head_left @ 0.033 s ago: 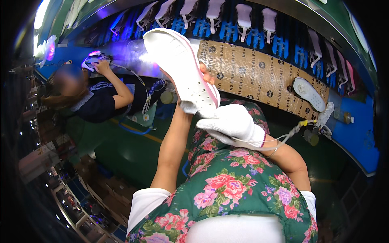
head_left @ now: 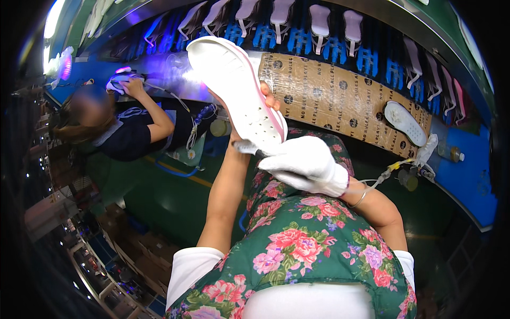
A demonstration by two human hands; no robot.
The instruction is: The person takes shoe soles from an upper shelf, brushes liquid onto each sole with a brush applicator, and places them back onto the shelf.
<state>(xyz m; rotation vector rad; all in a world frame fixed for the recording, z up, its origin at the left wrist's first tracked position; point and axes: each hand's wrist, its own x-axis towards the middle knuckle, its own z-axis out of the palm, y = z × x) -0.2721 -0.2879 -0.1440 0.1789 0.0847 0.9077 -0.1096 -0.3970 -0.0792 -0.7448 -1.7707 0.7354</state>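
A white shoe sole [head_left: 236, 93] with a pink edge is held up in front of me, tilted, its hollow inner side toward me. Bare fingers of my left hand [head_left: 270, 97] wrap round it from behind, gripping its right edge; much of the hand is hidden. My right hand [head_left: 304, 164] wears a white knit glove and is closed on a small brush. The brush's pale bristles [head_left: 245, 147] lie at the sole's near end, over my left wrist. I cannot tell whether they touch the sole.
Another white sole [head_left: 406, 123] lies on the cardboard-covered bench [head_left: 324, 95]. Behind it hang shoe uppers [head_left: 320, 24] on a rack. A small bottle [head_left: 451, 153] stands on the blue surface at right. A cable runs to my right wrist. At left a co-worker [head_left: 133, 127] handles a shoe.
The brush has shifted left, from the sole's near end to just beside it, and its bristles look sharper. The sole has moved very slightly left.
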